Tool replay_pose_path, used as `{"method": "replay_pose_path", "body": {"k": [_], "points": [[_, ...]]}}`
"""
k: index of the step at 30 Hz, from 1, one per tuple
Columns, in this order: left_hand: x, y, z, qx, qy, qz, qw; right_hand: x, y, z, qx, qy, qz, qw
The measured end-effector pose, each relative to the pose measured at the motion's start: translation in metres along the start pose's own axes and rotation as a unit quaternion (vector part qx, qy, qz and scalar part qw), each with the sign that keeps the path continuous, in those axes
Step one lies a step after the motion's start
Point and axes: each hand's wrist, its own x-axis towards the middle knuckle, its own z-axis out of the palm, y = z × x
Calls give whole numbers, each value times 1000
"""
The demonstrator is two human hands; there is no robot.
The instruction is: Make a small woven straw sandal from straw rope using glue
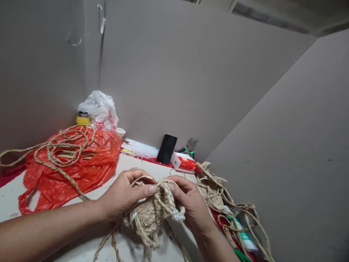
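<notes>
While my left hand (122,196) pinches the woven straw pouch (148,216) from nine o'clock, my right hand (191,203) grips its braided rim from three o'clock; the pouch lies between my fingers, braid running crosswise.

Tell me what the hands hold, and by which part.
Both hands, left hand and right hand, hold a small woven straw bag by its upper rim, near its white beads.

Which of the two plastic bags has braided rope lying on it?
The red bag at the left, with loops of rope across it. The white bag behind it in the corner carries none.
</notes>
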Motion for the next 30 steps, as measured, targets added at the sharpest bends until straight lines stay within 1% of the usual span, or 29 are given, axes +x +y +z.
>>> {"method": "replay_pose_path", "body": {"k": [5, 8, 12, 15, 18, 22, 25, 28, 30], "points": [[1, 0, 0, 8, -7, 13, 1000, -1, 3, -1, -48, -10, -22, 999], [0, 0, -1, 6, -14, 23, 1000, 0, 3, -5, -74, -44, -43, 995], [-3, 0, 1, -37, -33, 7, 999, 0, 1, -9, -76, -79, -54, 992], [-4, 1, 4, -51, -30, -11, 998, 0, 0, -8, -59, -85, -41, 994], [-5, 2, 7, -56, -21, -20, 998, -1, -1, -4, -21, -72, -12, 997], [-5, 1, 8, -84, -35, -42, 995, -2, -1, 0, 46, -48, 40, 997], [-4, 1, 7, -102, -46, -54, 992, -3, -1, 1, 67, -30, 57, 996], [-3, 1, 5, -91, -64, -66, 992, -3, 0, 0, 74, -21, 66, 995], [-4, 1, 4, -67, -72, -70, 993, -3, 2, 0, 82, -27, 77, 993]]}}
